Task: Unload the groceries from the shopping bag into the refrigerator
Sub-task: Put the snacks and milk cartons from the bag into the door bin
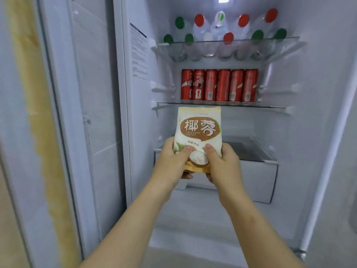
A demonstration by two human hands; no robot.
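Door (81, 113) at far left is swung wide, so no clearance worry on that side. Sticker (138, 53) on the fridge (143, 113) inner left wall I skip.

Left hand (172, 161) grips the pouch (199, 128) at its lower left corner, thumb on the front and fingers curled behind. The pouch is upright with its label facing me. It is in the air in front of the gap between the can shelf (270, 106) and the drawer lid (251, 151), resting on nothing. Right hand (222, 163) mirrors the grip on the lower right corner, and the two thumbs are just beside each other.

I judge the step to be setting the pouch on the lid. Its top edge sits level with the shelf's front lip in this view, so I would drop it slightly before pushing in. If I don't, it may catch the lip and jog the cans (219, 86) lined up above.

I'd go in straight and level with both hands. The base should land flat on the lid, well back from the front edge. The pack looks soft and will probably slump, so I'd lean it on the back wall or lay it flat. I let go only once it is seated, one hand at a time.

The lid is bare out to the right, above the drawer (257, 182), which leaves room to shift that way.
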